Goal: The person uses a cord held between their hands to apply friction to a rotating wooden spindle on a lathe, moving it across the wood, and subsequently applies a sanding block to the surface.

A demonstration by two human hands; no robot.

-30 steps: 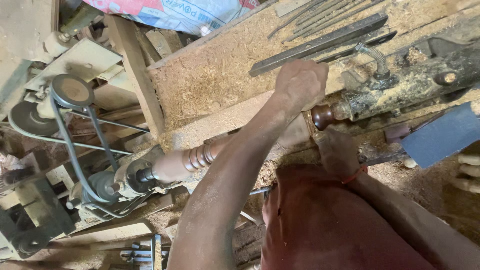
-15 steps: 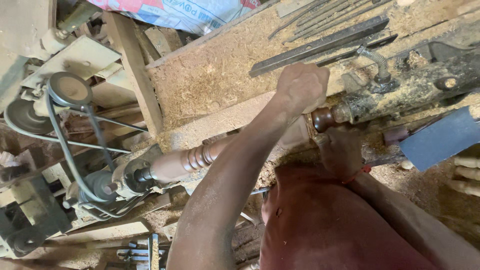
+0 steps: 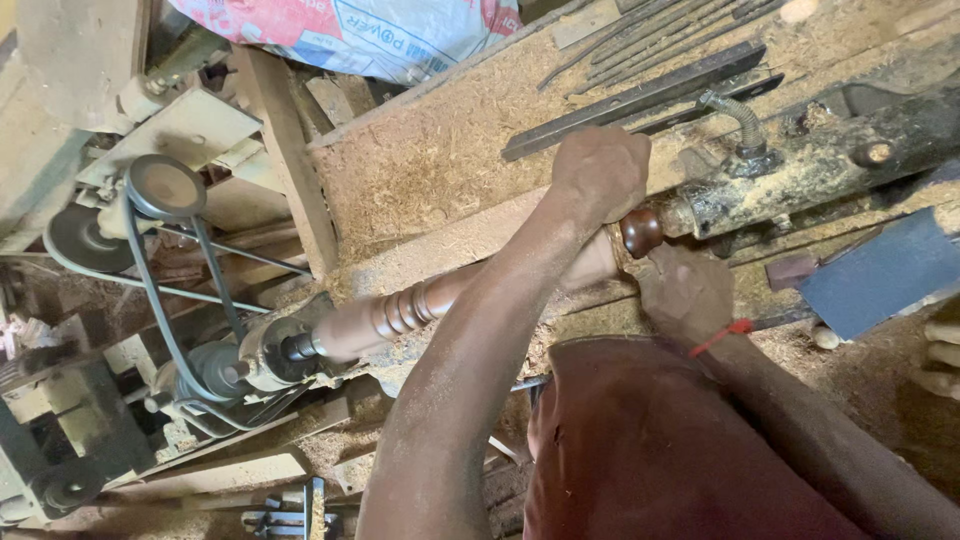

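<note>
Little had shifted since the earlier frame: both hands stayed at the right end of the turned wooden spindle (image 3: 420,305), and the view had only drifted slightly.

From the head camera, the bench (image 3: 440,160) was a rough plank surface thick with sawdust, running from near left to far right. Long metal chisels (image 3: 640,95) lay on its far side, with a printed sack (image 3: 380,30) beyond them. At the left stood a pulley wheel (image 3: 165,187) with a dark drive belt (image 3: 150,290) looping down toward the headstock (image 3: 265,352). A blue slab (image 3: 880,270) lay at the right.

The spindle lay across the middle, its long axis pointing from the headstock at the near left up to the tailstock (image 3: 820,160) at the far right, with ringed beads near its left end. The left hand (image 3: 600,170) was closed into a fist over the spindle's right portion, just left of a dark rounded knob (image 3: 641,231). The right hand (image 3: 685,292) sat just below that knob, fingers curled; what it gripped could not be told. A red cord (image 3: 722,335) circled that wrist.
</note>
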